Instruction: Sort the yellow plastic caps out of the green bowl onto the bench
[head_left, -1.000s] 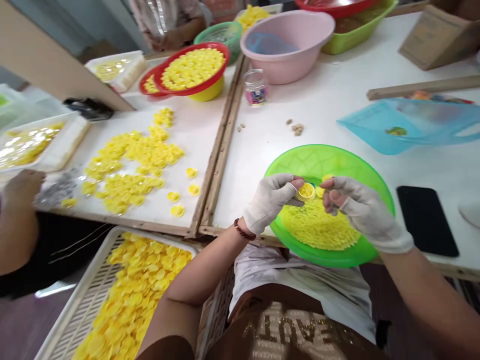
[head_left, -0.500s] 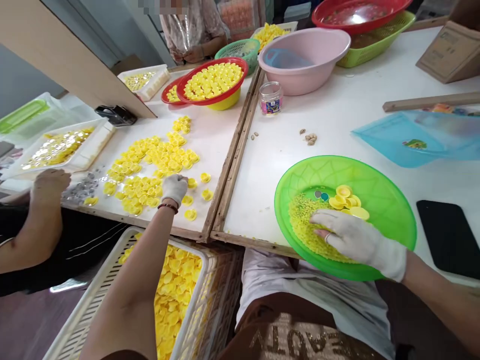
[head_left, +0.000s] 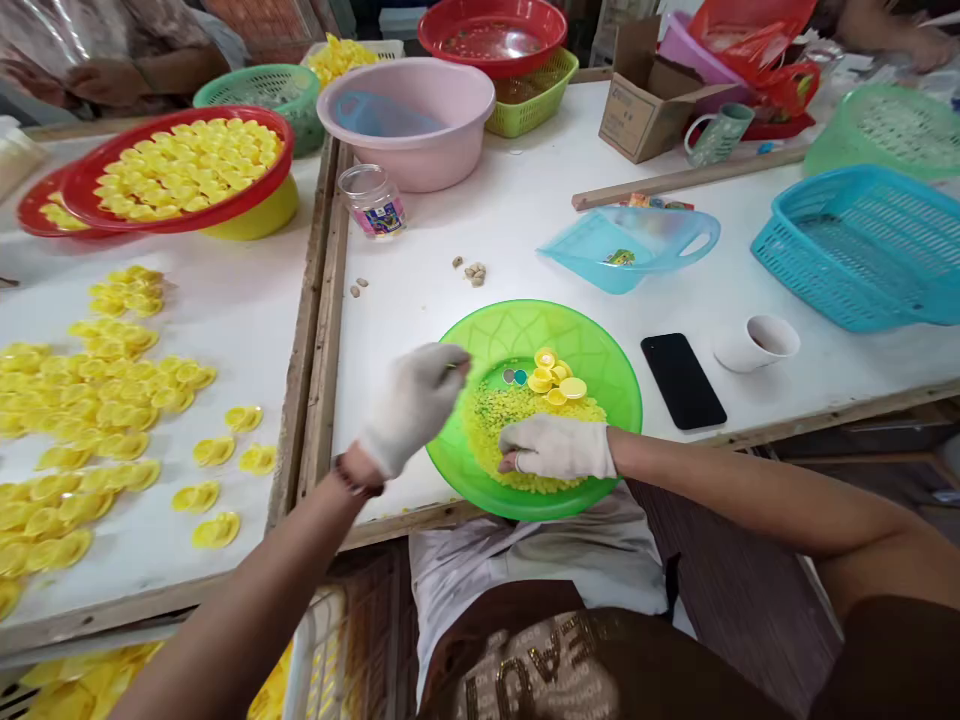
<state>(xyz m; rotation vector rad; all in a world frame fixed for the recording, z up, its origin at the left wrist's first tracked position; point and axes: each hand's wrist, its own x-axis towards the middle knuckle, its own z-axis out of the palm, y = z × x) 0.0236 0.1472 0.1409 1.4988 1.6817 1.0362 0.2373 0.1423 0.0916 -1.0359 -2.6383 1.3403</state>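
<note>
My left hand (head_left: 421, 402), in a white glove, hangs over the left rim of a round green tray (head_left: 615, 400). Its fingers are pinched together; anything between them is too small to name. My gloved right hand (head_left: 556, 446) rests on small yellow-green pieces (head_left: 491, 412) in the tray, its fingers bent together and their tips partly hidden. Above it lie several yellow round caps (head_left: 573, 388) and two small discs, one grey (head_left: 508, 376) and one teal (head_left: 520, 377). On the left table spread many yellow cup-shaped pieces (head_left: 112, 380).
A wooden ridge (head_left: 319, 300) divides the two tables. Behind the tray stand a clear jar (head_left: 373, 203), a pink basin (head_left: 420, 150) and a blue scoop (head_left: 637, 245). To the right are a phone (head_left: 682, 380), a cup (head_left: 757, 343) and a blue basket (head_left: 862, 245).
My left hand has moved right, from the yellow pieces on the left table to the green tray. My right hand stays on the small pieces. The view has turned right.
</note>
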